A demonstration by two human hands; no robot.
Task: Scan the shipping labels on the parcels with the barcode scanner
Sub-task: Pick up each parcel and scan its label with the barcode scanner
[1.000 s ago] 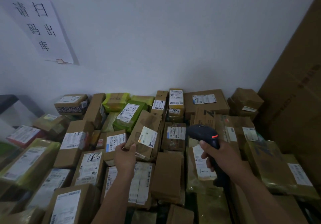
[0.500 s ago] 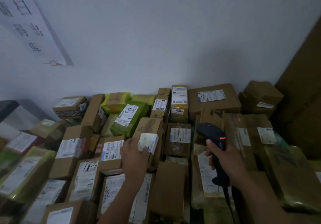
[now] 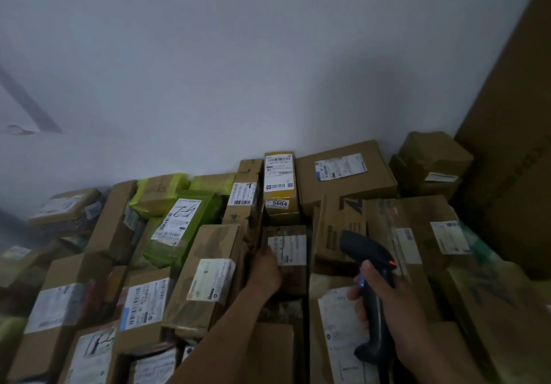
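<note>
**Desk:** What's changed on the head view?

**Me:** My left hand (image 3: 265,270) has left the tilted parcel (image 3: 214,243) it was steadying a second ago. That one is now just outside the left hand. The hand has moved inward to the small brown parcel (image 3: 293,279) lying between my two hands.

**Desk:** Is it gripping that one?

**Me:** I can't tell. The thumb lies on the top face beside the shipping label (image 3: 287,249), but the fingers drop out of sight over the parcel's left edge.

**Desk:** And the scanner?

**Me:** My right hand (image 3: 378,294) is wrapped round the handle of the barcode scanner (image 3: 362,248). Its head sits just ahead of that hand, with a red light showing on its side. I can't see a beam on any label.

**Desk:** So where are we?

**Me:** I'd judge the tilted parcel done and this one next. The nose needs swinging towards the left hand to meet that label. Plenty of labelled parcels remain on both sides.
</note>
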